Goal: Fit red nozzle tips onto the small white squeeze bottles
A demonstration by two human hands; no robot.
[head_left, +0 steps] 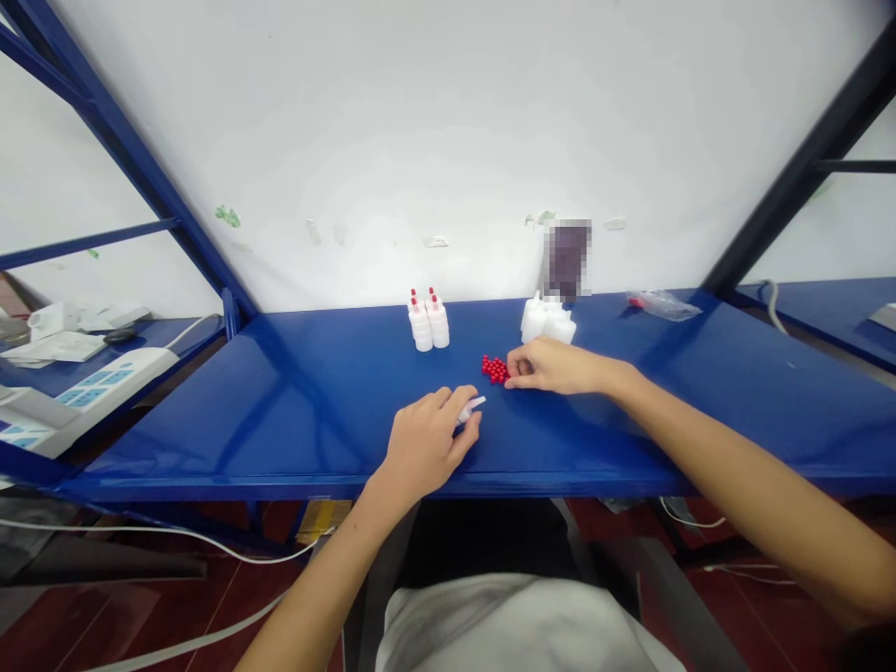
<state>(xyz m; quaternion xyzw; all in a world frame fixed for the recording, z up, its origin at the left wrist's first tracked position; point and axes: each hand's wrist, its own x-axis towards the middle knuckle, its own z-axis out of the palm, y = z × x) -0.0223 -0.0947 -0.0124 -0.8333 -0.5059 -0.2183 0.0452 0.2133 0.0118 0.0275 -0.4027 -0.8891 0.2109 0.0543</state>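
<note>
My left hand (432, 434) is closed around a white squeeze bottle (470, 407), whose bare pointed nozzle sticks out toward the right. Most of that bottle is hidden by the fingers. At the right edge of a pile of small red caps (494, 370), my right hand (550, 366) has thumb and forefinger pinched together; whether a cap is between them is hidden. Several white bottles with red tips (428, 325) stand upright in a group behind the left hand. Just beyond the right hand is a cluster of white bottles (548, 321) without red tips.
The blue table (315, 401) runs along a white wall. A blurred dark rectangle (567, 259) leans there at the back. A clear plastic bag (664, 304) with something red inside lies at the back right. A power strip (94, 392) is at the left, beyond the blue frame.
</note>
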